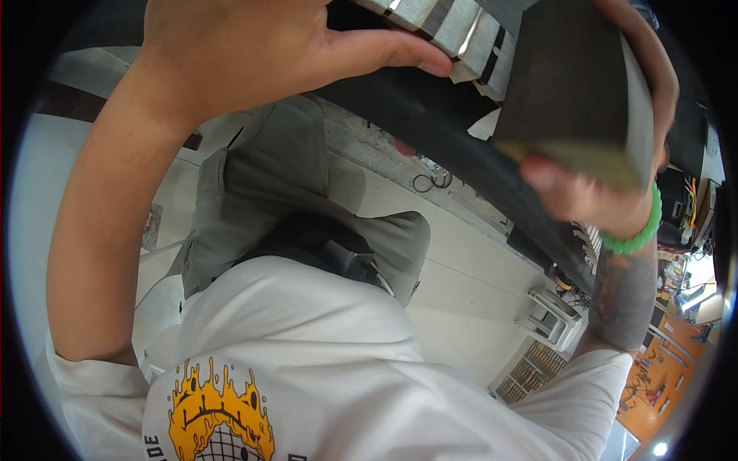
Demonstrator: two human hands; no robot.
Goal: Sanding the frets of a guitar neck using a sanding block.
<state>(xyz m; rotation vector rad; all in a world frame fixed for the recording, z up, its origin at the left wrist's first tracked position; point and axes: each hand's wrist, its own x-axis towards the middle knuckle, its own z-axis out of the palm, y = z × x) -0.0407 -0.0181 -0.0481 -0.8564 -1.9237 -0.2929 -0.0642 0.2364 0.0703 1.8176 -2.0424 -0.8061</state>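
At the top right, my right hand point(588, 192) is closed around a thick rectangular block point(565, 84) with a dark broad face and paler edges. The thumb presses its lower edge and the fingers wrap its far right side; this area is slightly blurred. My left hand point(246, 58) reaches in at the upper left, its thumb stretched out against a row of silver-grey, box-shaped cells point(457, 34) with dark gaps. Its other fingers lie beyond the upper edge. The block is beside the right end of the row; I cannot tell whether they touch.
The row lies over a black work surface point(415, 111) whose near edge slants down to the right. Black cable loops point(430, 182) hang near that edge. A white plastic stool point(550, 316) stands on the pale floor at right. Tools hang on an orange board point(661, 376) farther right.
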